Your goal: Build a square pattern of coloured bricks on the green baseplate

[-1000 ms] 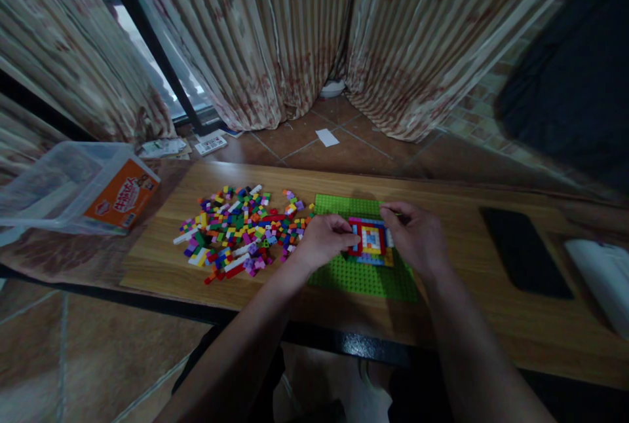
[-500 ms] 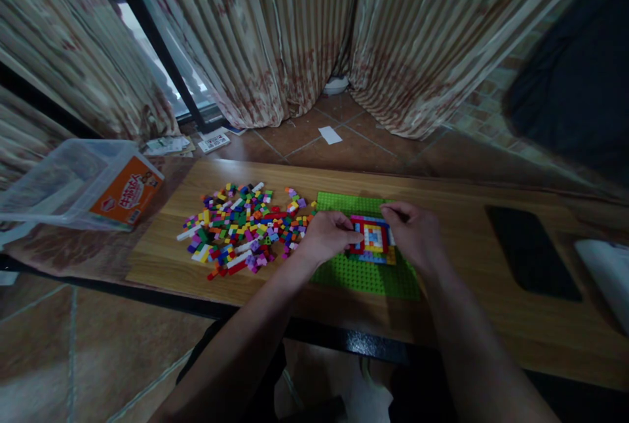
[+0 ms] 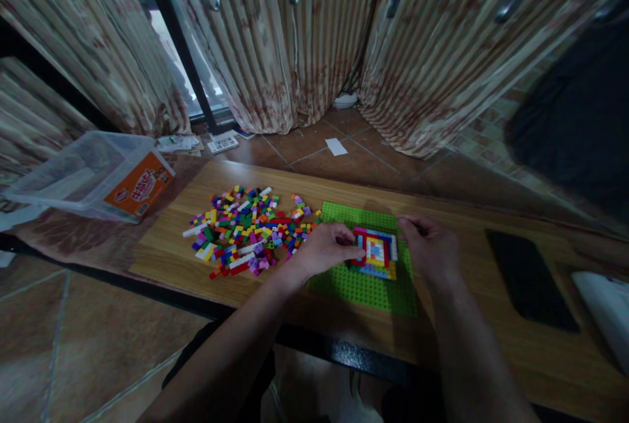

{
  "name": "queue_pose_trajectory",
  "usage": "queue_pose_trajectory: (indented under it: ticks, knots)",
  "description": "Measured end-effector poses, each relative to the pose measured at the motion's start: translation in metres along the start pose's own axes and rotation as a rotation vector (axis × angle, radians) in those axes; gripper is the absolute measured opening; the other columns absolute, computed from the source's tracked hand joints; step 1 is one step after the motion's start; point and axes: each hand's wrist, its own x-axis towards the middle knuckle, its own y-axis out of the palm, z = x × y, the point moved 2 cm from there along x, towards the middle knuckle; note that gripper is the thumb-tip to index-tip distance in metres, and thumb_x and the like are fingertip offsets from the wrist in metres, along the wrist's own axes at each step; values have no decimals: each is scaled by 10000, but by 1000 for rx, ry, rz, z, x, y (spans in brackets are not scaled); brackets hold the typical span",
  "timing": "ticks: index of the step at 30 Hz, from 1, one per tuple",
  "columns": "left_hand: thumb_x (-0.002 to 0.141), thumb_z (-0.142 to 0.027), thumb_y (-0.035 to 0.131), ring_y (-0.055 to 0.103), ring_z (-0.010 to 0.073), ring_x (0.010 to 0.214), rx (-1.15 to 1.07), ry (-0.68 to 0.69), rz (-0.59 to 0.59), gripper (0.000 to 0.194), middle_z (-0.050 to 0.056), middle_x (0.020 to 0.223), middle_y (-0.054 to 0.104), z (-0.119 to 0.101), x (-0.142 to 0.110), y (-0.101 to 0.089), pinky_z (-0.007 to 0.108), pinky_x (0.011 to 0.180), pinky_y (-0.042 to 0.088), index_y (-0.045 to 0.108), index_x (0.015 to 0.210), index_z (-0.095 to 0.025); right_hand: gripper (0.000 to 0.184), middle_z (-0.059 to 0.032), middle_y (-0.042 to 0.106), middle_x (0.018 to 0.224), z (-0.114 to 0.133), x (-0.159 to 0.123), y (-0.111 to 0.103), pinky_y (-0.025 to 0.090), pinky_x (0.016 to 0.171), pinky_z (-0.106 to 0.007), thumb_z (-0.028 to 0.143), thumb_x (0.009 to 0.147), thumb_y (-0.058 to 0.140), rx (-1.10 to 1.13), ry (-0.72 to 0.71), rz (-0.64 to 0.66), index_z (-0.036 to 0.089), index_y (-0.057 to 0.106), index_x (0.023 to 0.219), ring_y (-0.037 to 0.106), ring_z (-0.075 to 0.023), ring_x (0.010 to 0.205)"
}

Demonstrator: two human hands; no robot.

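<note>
A square pattern of toy bricks (image 3: 376, 251), ringed in white, yellow, red and blue, is built on a green studded baseplate (image 3: 363, 295). At the pattern's left edge is my left hand (image 3: 328, 249), its thumb and fingers curled together and touching the bricks there. Whatever lies between those fingertips is hidden. My right hand (image 3: 433, 247) hovers over the baseplate's right edge, apart from the pattern. Its thumb and index finger are pinched together, and I cannot make out anything in them.
Loose bricks (image 3: 250, 230) in many colours lie heaped left of the baseplate on the wooden board (image 3: 170, 239). A clear plastic box (image 3: 83, 174) with an orange label stands at the far left. Right of my hands lie a black flat object (image 3: 533, 279) and a white object (image 3: 604, 312).
My right hand has drawn away from the pattern's right side, uncovering white bricks there. My left hand stays at the left edge. The camera view has shifted and tilted slightly.
</note>
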Motion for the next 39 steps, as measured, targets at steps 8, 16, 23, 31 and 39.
queue_pose_trajectory:
  ticks: [8,16,23,31,39]
  knots:
    - [585,-213,817,590,123,642,317,57,102,519,-36,749,622,-4,-4,-8,240,589,430,560,1033,-168,311,-56,756,812,-9,5,-9,532,685,-357,461,777,596,-117,-38,73,211,750,880,692,-225,721]
    - [604,-224,807,621,161,670,480,153,137,648,-24,779,632,-11,-11,-9,253,568,425,492,1168,-170,292,-44,770,873,-2,1,2,532,719,-379,479,797,568,-226,-110,249,267,762,851,704,-248,802]
    - [683,-257,770,621,169,698,558,183,114,547,-9,784,640,-12,-18,-4,264,610,434,514,1160,-172,339,-42,767,825,-7,4,1,521,661,-378,524,781,555,-293,-120,229,264,765,836,696,-257,738]
    - [780,-241,653,647,218,841,600,212,53,532,87,985,672,-17,-27,4,305,702,490,495,1275,-126,415,-63,744,750,-16,10,2,494,562,-410,599,729,554,-341,-34,190,267,756,875,660,-279,616]
    - [841,-242,614,656,162,803,634,294,57,308,55,963,708,-17,-21,-24,245,713,484,620,1137,-159,416,-64,714,656,-18,12,-3,464,484,-411,609,738,561,-365,-37,159,270,759,876,639,-295,542]
